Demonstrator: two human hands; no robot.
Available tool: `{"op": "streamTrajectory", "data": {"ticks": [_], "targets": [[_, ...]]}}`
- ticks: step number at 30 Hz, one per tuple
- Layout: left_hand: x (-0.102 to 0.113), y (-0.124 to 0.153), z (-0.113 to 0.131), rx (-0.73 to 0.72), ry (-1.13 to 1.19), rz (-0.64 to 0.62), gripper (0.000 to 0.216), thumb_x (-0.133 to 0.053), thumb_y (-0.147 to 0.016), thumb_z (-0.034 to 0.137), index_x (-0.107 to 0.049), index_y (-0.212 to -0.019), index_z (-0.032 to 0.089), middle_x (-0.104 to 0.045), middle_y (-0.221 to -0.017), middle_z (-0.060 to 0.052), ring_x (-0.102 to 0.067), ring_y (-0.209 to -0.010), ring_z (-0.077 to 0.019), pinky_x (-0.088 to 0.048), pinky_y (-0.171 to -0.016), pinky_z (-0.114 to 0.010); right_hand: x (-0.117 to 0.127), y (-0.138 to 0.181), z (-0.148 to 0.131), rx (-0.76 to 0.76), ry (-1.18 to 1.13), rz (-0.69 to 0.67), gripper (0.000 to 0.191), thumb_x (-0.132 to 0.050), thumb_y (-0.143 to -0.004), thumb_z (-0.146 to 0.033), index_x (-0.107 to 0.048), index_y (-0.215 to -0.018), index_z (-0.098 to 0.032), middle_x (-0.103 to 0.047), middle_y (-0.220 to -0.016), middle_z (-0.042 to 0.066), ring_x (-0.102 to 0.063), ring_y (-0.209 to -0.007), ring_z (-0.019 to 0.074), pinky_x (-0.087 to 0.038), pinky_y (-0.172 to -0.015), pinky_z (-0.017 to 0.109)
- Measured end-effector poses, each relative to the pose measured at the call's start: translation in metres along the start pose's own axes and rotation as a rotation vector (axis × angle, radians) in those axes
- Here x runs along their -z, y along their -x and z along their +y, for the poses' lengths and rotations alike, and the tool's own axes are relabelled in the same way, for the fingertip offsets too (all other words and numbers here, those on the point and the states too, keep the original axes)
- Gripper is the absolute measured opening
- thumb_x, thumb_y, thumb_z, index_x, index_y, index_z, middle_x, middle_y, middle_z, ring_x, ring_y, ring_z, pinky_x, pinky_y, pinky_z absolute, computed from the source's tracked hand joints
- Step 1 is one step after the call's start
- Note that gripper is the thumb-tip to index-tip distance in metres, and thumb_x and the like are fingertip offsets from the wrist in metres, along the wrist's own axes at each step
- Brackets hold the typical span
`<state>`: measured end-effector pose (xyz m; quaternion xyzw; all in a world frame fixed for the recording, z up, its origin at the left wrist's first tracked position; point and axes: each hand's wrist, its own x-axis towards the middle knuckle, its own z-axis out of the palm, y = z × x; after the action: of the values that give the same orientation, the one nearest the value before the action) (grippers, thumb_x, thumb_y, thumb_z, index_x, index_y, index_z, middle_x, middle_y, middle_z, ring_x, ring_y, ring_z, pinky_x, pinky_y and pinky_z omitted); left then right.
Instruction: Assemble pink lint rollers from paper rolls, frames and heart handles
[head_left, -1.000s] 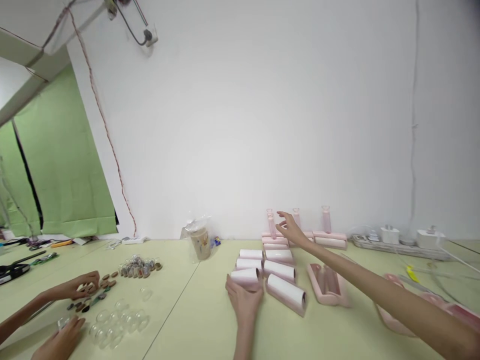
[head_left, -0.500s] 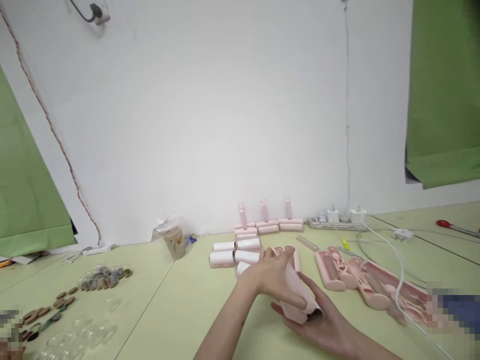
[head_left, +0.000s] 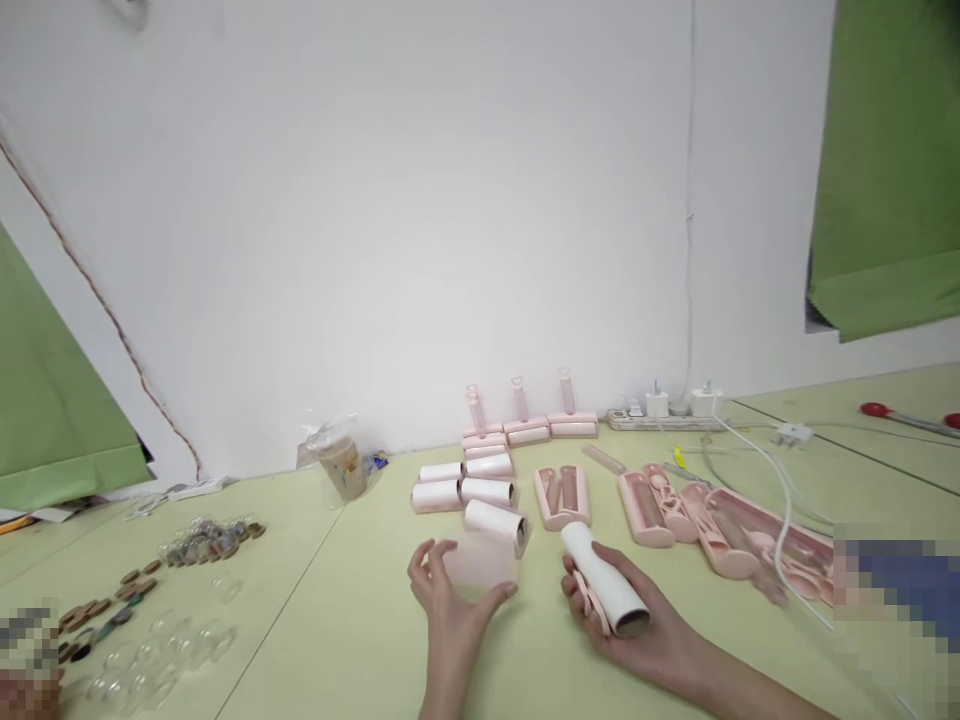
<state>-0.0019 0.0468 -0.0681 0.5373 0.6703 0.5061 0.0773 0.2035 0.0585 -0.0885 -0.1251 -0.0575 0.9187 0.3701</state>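
My right hand (head_left: pixel 641 635) lies palm up on the green table (head_left: pixel 360 640) and holds a white lint roller refill (head_left: pixel 604 578) on a pink frame. My left hand (head_left: pixel 450 600) pinches a translucent pink cover (head_left: pixel 480 562) between thumb and fingers, just in front of a loose white roll (head_left: pixel 495 521). Several more white rolls (head_left: pixel 461 483) lie behind it. An open pink case (head_left: pixel 562 495) sits beyond my right hand.
Three assembled pink rollers (head_left: pixel 521 420) stand by the wall, with more pink cases and handles (head_left: pixel 720 525) at right. A power strip (head_left: pixel 664 415) and white cables (head_left: pixel 780 500) run along the right. A bagged paper cup (head_left: pixel 337 462), clear domes (head_left: pixel 172 650) and small discs (head_left: pixel 202 540) lie at left.
The view has swung right. My hands came together on a covered roll, then pulled apart: the left now has the pink cover, the right the bare white roll.
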Motion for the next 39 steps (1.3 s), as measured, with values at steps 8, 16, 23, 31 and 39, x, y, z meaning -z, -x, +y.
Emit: {"op": "streamTrajectory", "data": {"ticks": [8,16,23,31,39], "targets": [[0.0,0.021,-0.003,-0.068,-0.151,-0.016,0.053,-0.064,-0.062,0.039,-0.046,-0.107,0.02,-0.038,-0.122,-0.013,-0.029,-0.118,-0.0323,-0.02,-0.097,-0.049,-0.003,0.001,0.02,0.01,0.222,0.102,0.036,-0.053,-0.079,-0.049,-0.057,-0.089,-0.015,-0.058,-0.071,0.001,-0.056,-0.06,0.0107,-0.042,-0.045,0.019],[-0.026,0.025,0.062,0.333,0.677,-0.732,0.06,-0.058,-0.071,0.047,-0.036,-0.12,0.019,-0.058,-0.09,-0.008,-0.057,-0.078,-0.0218,-0.044,-0.069,-0.032,-0.016,0.007,0.039,0.158,0.525,0.183,0.042,-0.045,-0.081,-0.055,-0.06,-0.076,-0.016,-0.06,-0.061,0.002,-0.054,-0.056,0.0118,-0.044,-0.049,0.022],[-0.025,0.023,0.062,0.446,1.163,-0.65,0.041,-0.06,-0.073,0.036,-0.04,-0.103,0.017,-0.059,-0.08,-0.004,-0.058,-0.063,-0.0137,-0.043,-0.056,-0.023,-0.002,-0.004,0.002,0.383,0.578,0.214,0.005,-0.063,-0.07,-0.02,-0.06,-0.069,-0.016,-0.062,-0.071,0.001,-0.059,-0.08,0.0157,-0.048,-0.074,0.023],[-0.027,0.045,0.055,0.675,0.931,-0.995,0.03,-0.05,-0.076,0.031,-0.037,-0.1,0.017,-0.061,-0.08,-0.005,-0.053,-0.053,-0.0102,-0.039,-0.05,-0.021,-0.008,0.004,-0.002,0.532,0.853,0.279,0.033,-0.063,-0.073,-0.037,-0.058,-0.102,-0.021,-0.063,-0.084,0.001,-0.054,-0.052,0.0105,-0.043,-0.044,0.021],[-0.032,0.047,0.052,0.655,0.999,-0.932,0.023,-0.045,-0.077,0.028,-0.042,-0.097,0.017,-0.056,-0.073,-0.001,-0.05,-0.052,-0.009,-0.039,-0.049,-0.021,-0.007,0.007,-0.011,0.636,1.546,0.101,0.031,-0.048,-0.082,-0.043,-0.062,-0.101,-0.023,-0.058,-0.099,0.005,-0.056,-0.093,0.02,-0.045,-0.078,0.03]]}}
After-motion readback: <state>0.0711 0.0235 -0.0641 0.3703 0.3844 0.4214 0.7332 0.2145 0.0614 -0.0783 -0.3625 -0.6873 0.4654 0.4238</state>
